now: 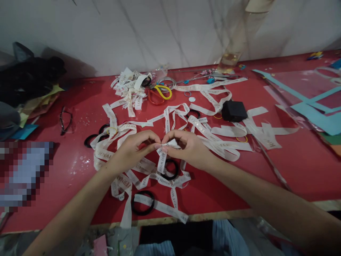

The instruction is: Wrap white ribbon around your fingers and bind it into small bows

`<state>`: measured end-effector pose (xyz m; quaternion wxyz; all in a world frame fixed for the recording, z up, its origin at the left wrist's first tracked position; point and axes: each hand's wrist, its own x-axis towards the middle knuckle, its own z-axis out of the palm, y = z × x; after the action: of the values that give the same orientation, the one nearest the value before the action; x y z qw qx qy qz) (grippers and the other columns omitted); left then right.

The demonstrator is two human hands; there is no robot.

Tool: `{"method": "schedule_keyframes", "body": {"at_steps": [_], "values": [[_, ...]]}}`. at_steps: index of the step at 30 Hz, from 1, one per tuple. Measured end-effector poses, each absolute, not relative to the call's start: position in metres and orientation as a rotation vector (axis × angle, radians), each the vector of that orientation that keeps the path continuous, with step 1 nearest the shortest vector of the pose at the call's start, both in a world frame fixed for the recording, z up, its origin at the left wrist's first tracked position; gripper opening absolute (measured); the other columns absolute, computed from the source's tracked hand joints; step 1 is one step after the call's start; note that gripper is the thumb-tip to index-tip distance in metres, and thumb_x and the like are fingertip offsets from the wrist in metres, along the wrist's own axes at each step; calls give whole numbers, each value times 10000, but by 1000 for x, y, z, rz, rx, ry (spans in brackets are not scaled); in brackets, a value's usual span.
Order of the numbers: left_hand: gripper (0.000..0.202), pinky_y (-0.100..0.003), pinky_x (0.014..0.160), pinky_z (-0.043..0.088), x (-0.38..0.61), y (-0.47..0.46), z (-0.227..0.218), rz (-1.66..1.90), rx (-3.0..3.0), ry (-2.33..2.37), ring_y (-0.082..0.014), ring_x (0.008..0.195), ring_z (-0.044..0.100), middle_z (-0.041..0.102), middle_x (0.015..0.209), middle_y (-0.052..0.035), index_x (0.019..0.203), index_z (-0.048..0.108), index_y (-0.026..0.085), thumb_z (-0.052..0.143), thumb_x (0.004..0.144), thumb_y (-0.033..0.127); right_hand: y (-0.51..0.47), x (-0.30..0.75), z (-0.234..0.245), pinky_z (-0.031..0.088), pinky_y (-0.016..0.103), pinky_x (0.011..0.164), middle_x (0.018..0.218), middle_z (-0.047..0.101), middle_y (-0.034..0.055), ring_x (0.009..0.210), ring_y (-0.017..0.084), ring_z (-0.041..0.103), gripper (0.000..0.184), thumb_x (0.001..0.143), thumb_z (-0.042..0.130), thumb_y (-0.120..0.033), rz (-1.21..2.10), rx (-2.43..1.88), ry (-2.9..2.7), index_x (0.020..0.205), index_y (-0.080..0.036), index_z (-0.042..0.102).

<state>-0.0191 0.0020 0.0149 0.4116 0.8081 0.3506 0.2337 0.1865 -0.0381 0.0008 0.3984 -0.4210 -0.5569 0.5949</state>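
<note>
Pale wall (144, 39); red tabletop (87, 97)

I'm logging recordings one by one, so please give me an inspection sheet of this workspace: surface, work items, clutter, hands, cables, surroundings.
Surface: red tabletop, glare at left.
Work items: printed white ribbon, with loose ribbon strips lying around.
Clutter: black rings, yellow-and-red-handled scissors, black box.
Hands: left hand and right hand both pinch the printed white ribbon.
Cables: thin coil near the scissors; cannot tell if cable.
Surroundings: pale wall behind.
</note>
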Motion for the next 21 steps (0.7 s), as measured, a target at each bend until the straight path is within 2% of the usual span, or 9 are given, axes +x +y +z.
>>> {"method": "schedule_keyframes", "body": {"at_steps": [5,8,14,21], "values": [[238,-215,726,488,-17,1,19,649,1988,938,-126,774,611,691,852,-23,894,665,175,611,916,405,-38,185,-2,416,215,589,804,602,-19,664,93,524,297,740,793,-309,1374,-1113,-1416,956,-191,626],[236,-213,719,498,-17,1,22,683,1936,985,-126,772,620,699,861,-28,890,668,169,621,910,399,-38,183,-3,442,221,625,856,619,-7,707,102,550,344,749,791,-349,1362,-1116,-1399,1020,-203,637],[193,-198,729,483,-16,2,15,693,1926,925,-106,777,603,675,860,-10,923,672,175,606,929,357,-40,182,-2,459,224,625,891,641,1,740,113,577,317,765,778,-359,1348,-1149,-1382,1008,-214,637],[283,-198,674,491,-17,0,12,661,1722,937,-100,719,584,638,860,-8,1017,657,181,541,954,431,-39,183,-5,483,234,684,956,665,17,828,128,618,284,786,757,-316,1349,-1077,-1360,1010,-207,620]]}}
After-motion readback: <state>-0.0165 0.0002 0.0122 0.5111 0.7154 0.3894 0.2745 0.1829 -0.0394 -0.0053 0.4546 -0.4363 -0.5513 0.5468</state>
